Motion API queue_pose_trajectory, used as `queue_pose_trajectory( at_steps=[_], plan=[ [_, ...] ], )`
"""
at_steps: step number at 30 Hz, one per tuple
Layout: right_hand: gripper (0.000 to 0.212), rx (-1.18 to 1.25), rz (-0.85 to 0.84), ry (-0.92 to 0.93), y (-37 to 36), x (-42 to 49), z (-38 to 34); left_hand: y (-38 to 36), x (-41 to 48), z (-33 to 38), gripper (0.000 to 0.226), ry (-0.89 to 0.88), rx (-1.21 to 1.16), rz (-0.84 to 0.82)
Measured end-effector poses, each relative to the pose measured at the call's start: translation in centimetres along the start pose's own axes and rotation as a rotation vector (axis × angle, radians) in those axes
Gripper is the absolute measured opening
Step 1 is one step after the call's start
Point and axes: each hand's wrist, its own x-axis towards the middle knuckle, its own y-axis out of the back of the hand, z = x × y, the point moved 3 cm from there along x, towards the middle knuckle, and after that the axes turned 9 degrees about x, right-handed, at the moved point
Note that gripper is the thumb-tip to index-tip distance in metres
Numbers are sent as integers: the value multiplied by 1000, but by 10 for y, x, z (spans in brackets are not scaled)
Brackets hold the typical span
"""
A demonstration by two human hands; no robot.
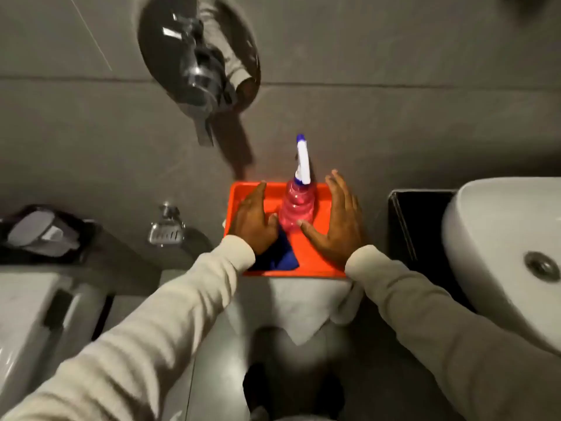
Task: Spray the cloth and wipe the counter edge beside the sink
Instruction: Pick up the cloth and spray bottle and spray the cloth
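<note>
An orange tray (318, 262) holds a pink spray bottle (296, 209) with a white and blue trigger head, standing upright. A blue cloth (283, 256) lies in the tray's near left corner. My left hand (256, 218) rests flat over the tray's left side, its heel on the cloth, fingers apart. On the right, my right hand (340, 220) lies flat in the tray, fingers spread, thumb close to the bottle's base. Neither hand grips anything. A black counter (419, 226) lies between the tray and the white sink (498, 256).
A white towel (306, 308) hangs below the tray. A round mirror (198, 56) is on the grey tiled wall above. At the left are a chrome soap dish (166, 230), a dark holder (42, 232) and a white toilet tank (33, 317).
</note>
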Motion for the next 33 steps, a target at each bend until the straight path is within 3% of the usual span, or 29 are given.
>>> queue_pose_trajectory(
  at_steps=[3, 6, 10, 14, 16, 20, 21, 24, 28, 31, 33],
  plan=[
    [101, 107, -46, -111, -22, 9, 17, -29, 18, -35, 66, 130, 260, -360],
    [105, 267, -56, -223, -34, 33, 18, -44, 30, -50, 58, 101, 422, -591],
    [86, 390, -35, -258, -48, 69, 14, -56, 52, -49, 48, -36, 567, -699],
    [48, 462, 78, -303, -59, 84, 9, -58, 62, -49, 48, 17, 641, -774],
    [45, 498, 140, -303, -59, 88, 8, -59, 62, -48, 48, 33, 610, -816],
    [57, 503, 85, -248, -50, 99, 4, -39, 56, -42, 20, 46, 364, -807],
    [57, 505, 56, -215, -44, 104, 0, -29, 54, -41, 13, 62, 213, -806],
    [47, 469, -47, -81, -17, 121, -9, -4, 43, -35, 17, 182, -400, -806],
    [55, 544, -440, -66, 26, 134, -25, 12, 35, -30, 33, 197, -808, -647],
    [87, 583, -810, -94, 44, 126, -30, 17, 32, -29, 38, 189, -929, -538],
    [93, 473, -935, -109, 50, 112, -25, 18, 29, -29, 39, 182, -943, -477]
  ],
)
